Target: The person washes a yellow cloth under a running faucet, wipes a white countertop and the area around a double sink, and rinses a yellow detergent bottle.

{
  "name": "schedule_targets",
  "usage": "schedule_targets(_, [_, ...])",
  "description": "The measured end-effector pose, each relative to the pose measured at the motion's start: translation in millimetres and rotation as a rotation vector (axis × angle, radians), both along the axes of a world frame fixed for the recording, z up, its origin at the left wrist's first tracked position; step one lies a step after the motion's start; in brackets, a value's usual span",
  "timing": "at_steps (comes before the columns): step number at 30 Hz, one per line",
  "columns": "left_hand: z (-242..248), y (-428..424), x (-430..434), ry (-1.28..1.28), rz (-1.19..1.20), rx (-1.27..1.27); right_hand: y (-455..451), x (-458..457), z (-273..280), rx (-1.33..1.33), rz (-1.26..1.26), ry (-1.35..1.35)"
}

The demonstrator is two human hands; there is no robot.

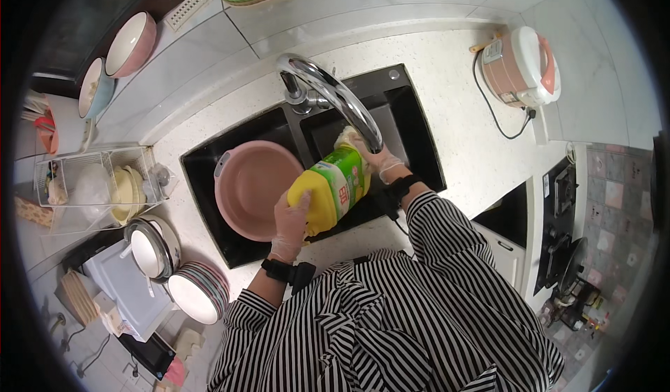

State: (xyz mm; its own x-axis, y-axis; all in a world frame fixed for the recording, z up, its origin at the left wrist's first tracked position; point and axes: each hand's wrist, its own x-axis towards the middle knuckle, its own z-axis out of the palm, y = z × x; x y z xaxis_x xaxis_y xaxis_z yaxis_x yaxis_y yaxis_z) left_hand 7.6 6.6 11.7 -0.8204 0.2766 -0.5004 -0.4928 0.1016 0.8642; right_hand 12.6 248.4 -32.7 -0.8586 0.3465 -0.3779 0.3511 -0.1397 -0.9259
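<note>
A large yellow bottle of dish soap (327,190) with a green printed label is tilted over the sink, its bottom end towards me. My left hand (294,222), in a clear disposable glove, grips that bottom end. At the far end, my gloved right hand (374,156) holds a pale, crumpled cloth or sponge (345,136) against the bottle's top. The fingers there are partly hidden by the bottle and the chrome faucet (335,88). A pink plastic basin (256,190) sits in the left bowl of the black double sink (419,130).
A pink and white rice cooker (518,70) with its cord stands at the right on the counter (450,78). Stacked plates (199,292), a lidded pot (152,248) and a wire rack (104,183) crowd the left. Bowls (131,44) stand on the ledge. A gas stove (557,224) is far right.
</note>
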Motion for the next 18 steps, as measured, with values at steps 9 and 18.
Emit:
schedule_targets(9, [-2.1, 35.6, -33.8, -0.161, 0.002, 0.248, -53.1, -1.2, 14.4, 0.290, -0.268, 0.050])
schedule_targets(18, [9.8, 96.6, -63.0, 0.306, -0.441, -0.103, 8.5, 2.5, 35.2, 0.388, -0.075, 0.267])
